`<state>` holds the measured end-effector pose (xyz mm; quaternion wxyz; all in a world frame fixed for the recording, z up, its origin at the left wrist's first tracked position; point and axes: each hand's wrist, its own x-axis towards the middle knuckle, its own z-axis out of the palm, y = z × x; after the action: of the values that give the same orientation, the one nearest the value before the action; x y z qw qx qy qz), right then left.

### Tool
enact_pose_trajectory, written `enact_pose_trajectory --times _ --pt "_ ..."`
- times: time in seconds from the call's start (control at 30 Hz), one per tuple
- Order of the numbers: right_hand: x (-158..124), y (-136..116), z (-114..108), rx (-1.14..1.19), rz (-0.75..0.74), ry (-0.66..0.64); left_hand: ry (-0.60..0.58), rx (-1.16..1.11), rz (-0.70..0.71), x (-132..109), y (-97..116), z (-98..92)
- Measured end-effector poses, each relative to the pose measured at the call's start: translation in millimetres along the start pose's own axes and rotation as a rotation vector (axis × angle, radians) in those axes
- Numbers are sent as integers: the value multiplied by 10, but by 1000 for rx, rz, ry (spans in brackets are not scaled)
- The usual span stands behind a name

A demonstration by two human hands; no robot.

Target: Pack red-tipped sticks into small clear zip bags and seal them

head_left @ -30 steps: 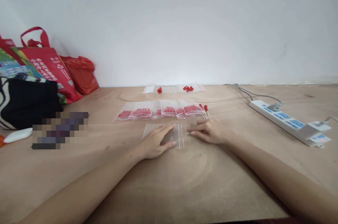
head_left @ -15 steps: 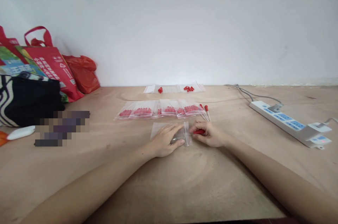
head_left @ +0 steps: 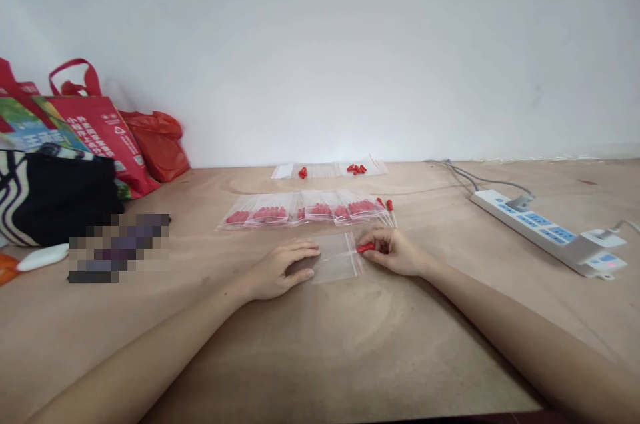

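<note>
A small clear zip bag [head_left: 336,258] lies flat on the wooden table [head_left: 350,344]. My left hand [head_left: 280,269] rests palm down, its fingertips on the bag's left end. My right hand [head_left: 395,249] pinches a small red-capped piece [head_left: 365,248] at the bag's right, open end. Just beyond lies a row of filled clear bags with red pieces [head_left: 300,210]. A few red-tipped sticks [head_left: 389,209] lie at that row's right end. Farther back are more clear bags with loose red pieces [head_left: 330,170].
A white power strip with blue sockets [head_left: 550,232] and grey cables lies at the right. Red shopping bags [head_left: 100,131] and a black patterned bag [head_left: 55,194] stand at the left. A white oval object [head_left: 43,256] and a blurred patch lie beside them.
My left hand slid left along the bag, uncovering most of it. My right hand picked up a red-capped piece and holds it at the bag's opening.
</note>
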<state>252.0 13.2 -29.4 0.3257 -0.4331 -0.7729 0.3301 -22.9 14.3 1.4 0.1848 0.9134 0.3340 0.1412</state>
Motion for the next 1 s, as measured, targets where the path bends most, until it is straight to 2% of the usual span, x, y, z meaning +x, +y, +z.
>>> enact_pose_trajectory --times 0.17,0.33,0.43,0.53,0.57,0.63,0.67,0.7,0.73,0.8,1.0 --pt "-13 -30 64 241 129 28 49 -47 -15 70 31 137" --pt "14 -46 170 267 81 93 55 -47 -11 189 116 215" --pt "9 -67 165 242 51 11 53 -44 -6 194 121 223" --pt "32 -33 -13 206 93 -111 60 -40 -4 173 122 222" --pt "59 4 -112 177 138 -73 70 -35 -4 165 123 220" --pt "146 112 -335 69 242 223 113 -16 1 149 124 214" --pt "204 176 -444 -10 343 386 142 -6 8 140 125 209" --pt "267 240 -541 -100 466 480 170 0 15 129 125 203" --pt "333 298 -620 -185 587 501 192 2 22 117 125 195" --pt "464 388 -715 -237 687 503 201 -9 24 87 126 174" --pt "704 445 -692 -221 809 492 122 -59 -18 9 140 120"
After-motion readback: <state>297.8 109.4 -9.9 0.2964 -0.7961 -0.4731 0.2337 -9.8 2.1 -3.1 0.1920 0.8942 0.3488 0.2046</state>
